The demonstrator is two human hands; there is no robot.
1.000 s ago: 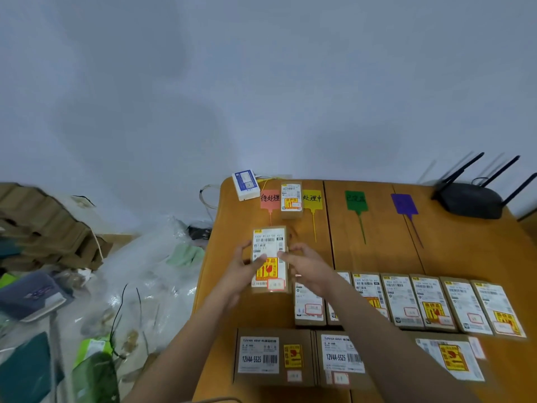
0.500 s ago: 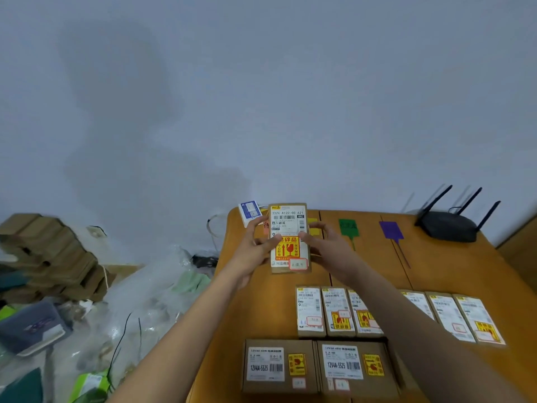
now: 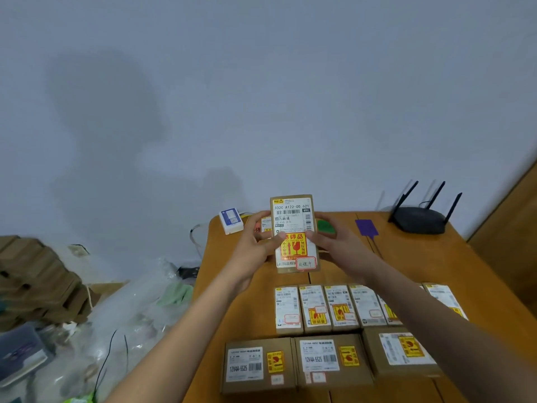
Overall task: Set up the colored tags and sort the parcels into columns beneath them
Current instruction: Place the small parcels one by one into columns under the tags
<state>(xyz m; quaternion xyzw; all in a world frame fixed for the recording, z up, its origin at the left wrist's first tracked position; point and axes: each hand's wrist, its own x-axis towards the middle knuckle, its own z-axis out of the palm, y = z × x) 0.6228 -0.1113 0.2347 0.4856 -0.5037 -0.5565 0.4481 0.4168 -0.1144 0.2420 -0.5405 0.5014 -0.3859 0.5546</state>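
Note:
I hold a small brown parcel [image 3: 294,232] with a white label and a yellow fragile sticker, lifted and tilted upright over the far part of the wooden table [image 3: 226,301]. My left hand [image 3: 255,242] grips its left edge and my right hand [image 3: 334,245] its right edge. Behind it lie the green tag [image 3: 325,226] and the purple tag [image 3: 366,227]; the red and yellow tags are mostly hidden. Another small parcel [image 3: 266,223] peeks out behind my left hand. A row of small parcels [image 3: 315,308] and three bigger boxes [image 3: 258,363] lie nearer me.
A black router [image 3: 421,219] with antennas stands at the table's far right. A white and blue small box [image 3: 231,221] sits at the far left corner. Left of the table are clear plastic bags [image 3: 130,315], cardboard [image 3: 32,280] and cables on the floor.
Both hands have lifted the parcel from the table's left side and carried it farther away and up, towards the tags, tilting it upright. My view has tipped upward.

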